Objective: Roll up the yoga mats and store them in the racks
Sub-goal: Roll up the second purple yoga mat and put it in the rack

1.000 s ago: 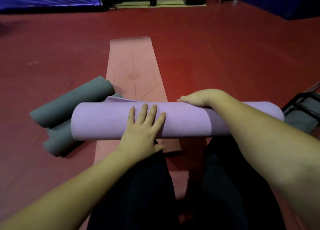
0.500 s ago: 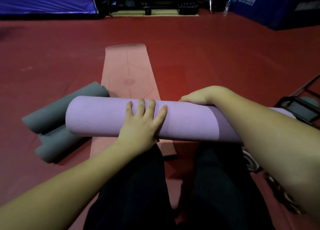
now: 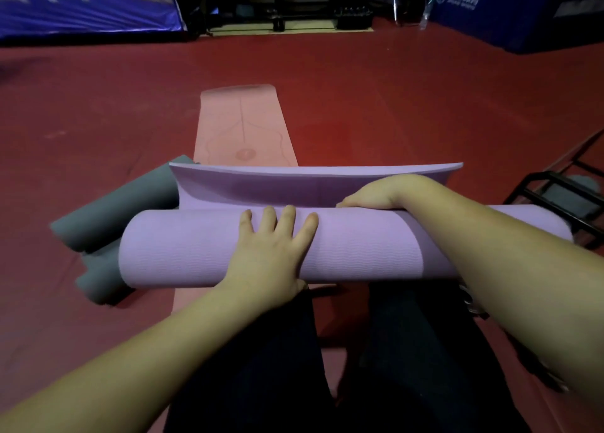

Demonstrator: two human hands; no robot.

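Lilac foam fills the middle of what we see: a ribbed lilac yoga mat, rolled into a thick cylinder, lies crosswise just in front of the person's dark-trousered legs, with its loose end flap standing up along the far side of the roll. We see the left hand pressing flat on top of the roll, fingers straight and slightly spread. The right hand rests on the far upper edge where the flap meets the roll; its fingers curl over out of sight, so we cannot tell whether they pinch anything. The hands are apart. Under the roll, a flat salmon-pink yoga mat stretches away over the red floor. Just left, touching the lilac roll's end, lie two rolled grey yoga mats. At the right edge stands a black metal rack. Blue padded banners line the far wall.
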